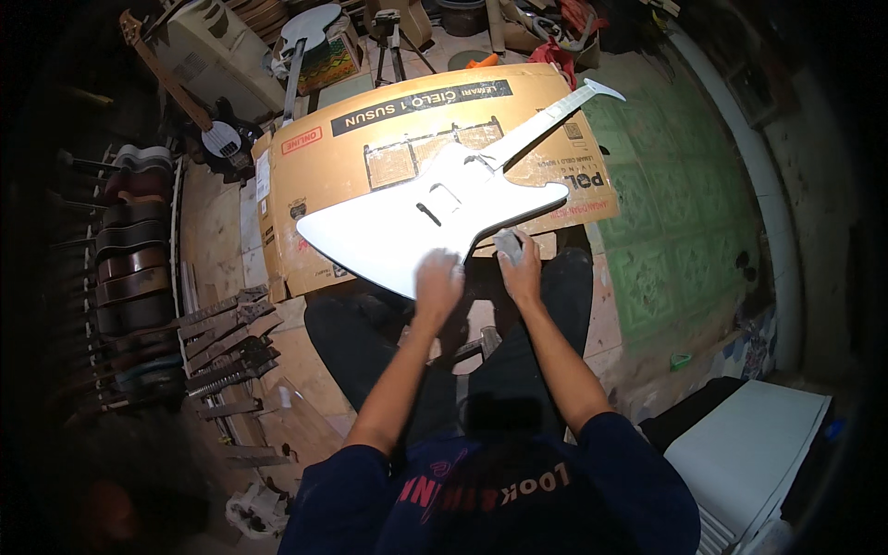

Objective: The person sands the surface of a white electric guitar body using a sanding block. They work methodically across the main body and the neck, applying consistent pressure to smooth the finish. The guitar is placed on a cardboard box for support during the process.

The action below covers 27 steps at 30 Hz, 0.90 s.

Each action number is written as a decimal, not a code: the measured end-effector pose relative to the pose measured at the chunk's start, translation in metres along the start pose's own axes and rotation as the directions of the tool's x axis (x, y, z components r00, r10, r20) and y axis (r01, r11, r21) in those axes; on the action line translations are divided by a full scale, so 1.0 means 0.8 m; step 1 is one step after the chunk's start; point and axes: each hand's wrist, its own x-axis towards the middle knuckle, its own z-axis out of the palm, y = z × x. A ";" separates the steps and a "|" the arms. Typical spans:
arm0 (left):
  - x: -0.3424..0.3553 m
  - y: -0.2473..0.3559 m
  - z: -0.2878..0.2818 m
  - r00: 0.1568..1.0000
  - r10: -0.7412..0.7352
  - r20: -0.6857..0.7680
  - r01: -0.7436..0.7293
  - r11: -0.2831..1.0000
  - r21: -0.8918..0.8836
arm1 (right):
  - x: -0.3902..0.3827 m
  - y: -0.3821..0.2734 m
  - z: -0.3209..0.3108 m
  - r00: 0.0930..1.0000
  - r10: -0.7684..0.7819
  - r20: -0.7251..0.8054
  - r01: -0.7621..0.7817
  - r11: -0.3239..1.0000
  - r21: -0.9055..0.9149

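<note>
A white, angular electric guitar body (388, 217) with its neck attached lies flat on a brown cardboard sheet (324, 157). Its neck points to the far right, and bare cavities show in the middle of the body. My left hand (438, 287) is at the body's near edge, blurred by motion, so its fingers cannot be made out. Just right of the body's near edge, my right hand (523, 273) pinches a small grey piece that looks like folded sandpaper (507, 243). That piece appears apart from the guitar.
Several guitar bodies (129, 268) hang in a rack at the left, with clamps (236, 356) beside it. A dark bass guitar (222, 139) and a pale guitar (310, 26) stand at the far left. Green floor tiles (657, 231) lie right; a white cabinet (749, 462) stands at lower right.
</note>
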 end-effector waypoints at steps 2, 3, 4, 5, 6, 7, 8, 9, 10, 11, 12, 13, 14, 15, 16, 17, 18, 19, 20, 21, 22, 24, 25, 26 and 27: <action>0.010 -0.060 -0.030 0.993 -0.114 -0.033 0.118 0.950 0.288 | 0.013 -0.013 0.008 0.996 -0.065 0.055 0.068 0.996 -0.058; 0.011 -0.090 -0.044 0.974 -0.223 -0.050 0.227 0.922 0.312 | 0.022 -0.020 0.014 0.992 -0.093 0.084 0.100 0.992 -0.082; 0.021 -0.086 -0.060 0.954 -0.298 0.036 0.270 0.902 0.336 | 0.034 -0.011 0.009 0.996 -0.068 0.053 0.075 0.987 -0.141; 0.031 -0.081 -0.080 0.920 -0.375 0.116 0.310 0.875 0.371 | 0.046 -0.005 0.005 0.996 -0.087 0.037 0.093 0.975 -0.203; 0.034 -0.107 -0.091 0.890 -0.433 0.144 0.354 0.854 0.381 | 0.053 -0.012 0.014 0.992 -0.117 0.042 0.123 0.964 -0.238; 0.044 -0.103 -0.093 0.861 -0.477 0.178 0.381 0.836 0.396 | 0.058 -0.007 0.014 0.990 -0.140 0.036 0.144 0.946 -0.292; 0.054 -0.098 -0.096 0.829 -0.517 0.211 0.405 0.817 0.411 | 0.055 -0.004 0.020 0.992 -0.122 0.043 0.129 0.940 -0.317; 0.062 -0.097 -0.098 0.794 -0.558 0.242 0.427 0.795 0.431 | 0.048 -0.002 0.027 0.982 -0.160 0.099 0.183 0.937 -0.299; 0.067 -0.099 -0.096 0.792 -0.567 0.225 0.476 0.805 0.354 | 0.037 -0.004 0.034 0.968 -0.200 0.154 0.236 0.932 -0.275; 0.070 -0.101 -0.095 0.778 -0.582 0.238 0.484 0.796 0.364 | 0.024 -0.006 0.040 0.949 -0.240 0.207 0.288 0.925 -0.248; 0.072 -0.101 -0.098 0.758 -0.601 0.251 0.496 0.783 0.375 | 0.014 -0.019 0.038 0.942 -0.242 0.234 0.306 0.904 -0.299; 0.073 -0.099 -0.099 0.740 -0.617 0.266 0.505 0.772 0.386 | 0.021 -0.019 0.033 0.943 -0.224 0.245 0.298 0.897 -0.327; 0.073 -0.097 -0.099 0.741 -0.614 0.271 0.506 0.776 0.376 | 0.035 -0.015 0.026 0.945 -0.206 0.256 0.290 0.889 -0.355; 0.075 -0.096 -0.101 0.745 -0.609 0.273 0.503 0.781 0.369 | 0.048 -0.014 0.021 0.946 -0.190 0.262 0.282 0.881 -0.380; 0.076 -0.096 -0.102 0.748 -0.604 0.275 0.501 0.786 0.362 | 0.056 -0.015 0.017 0.966 -0.155 0.208 0.231 0.877 -0.422; 0.076 -0.095 -0.103 0.744 -0.608 0.278 0.504 0.783 0.365 | 0.052 -0.014 0.021 0.964 -0.160 0.210 0.238 0.871 -0.429; 0.078 -0.093 -0.102 0.741 -0.610 0.281 0.505 0.782 0.366 | 0.044 -0.014 0.025 0.963 -0.167 0.211 0.245 0.865 -0.439; 0.078 -0.092 -0.101 0.738 -0.613 0.282 0.507 0.780 0.367 | 0.036 -0.015 0.031 0.962 -0.175 0.212 0.255 0.858 -0.446; 0.078 -0.092 -0.101 0.740 -0.610 0.283 0.507 0.782 0.362 | 0.022 -0.015 0.035 0.926 -0.245 0.287 0.345 0.859 -0.379; 0.077 -0.094 -0.102 0.741 -0.610 0.281 0.509 0.783 0.357 | 0.012 -0.029 0.031 0.903 -0.251 0.348 0.380 0.845 -0.377; 0.076 -0.095 -0.103 0.742 -0.609 0.279 0.511 0.784 0.352 | 0.020 -0.023 0.029 0.899 -0.243 0.365 0.378 0.851 -0.364; 0.077 -0.095 -0.103 0.742 -0.610 0.278 0.513 0.784 0.350 | 0.045 -0.017 0.022 0.932 -0.205 0.299 0.319 0.855 -0.408; 0.077 -0.094 -0.104 0.742 -0.610 0.277 0.514 0.783 0.349 | 0.053 -0.021 0.019 0.961 -0.177 0.212 0.257 0.851 -0.458; 0.078 -0.093 -0.105 0.740 -0.613 0.278 0.513 0.781 0.355 | 0.049 -0.018 0.023 0.967 -0.193 0.168 0.251 0.845 -0.472; 0.078 -0.093 -0.104 0.738 -0.614 0.279 0.512 0.779 0.362 | 0.039 -0.020 0.027 0.952 -0.215 0.217 0.291 0.852 -0.435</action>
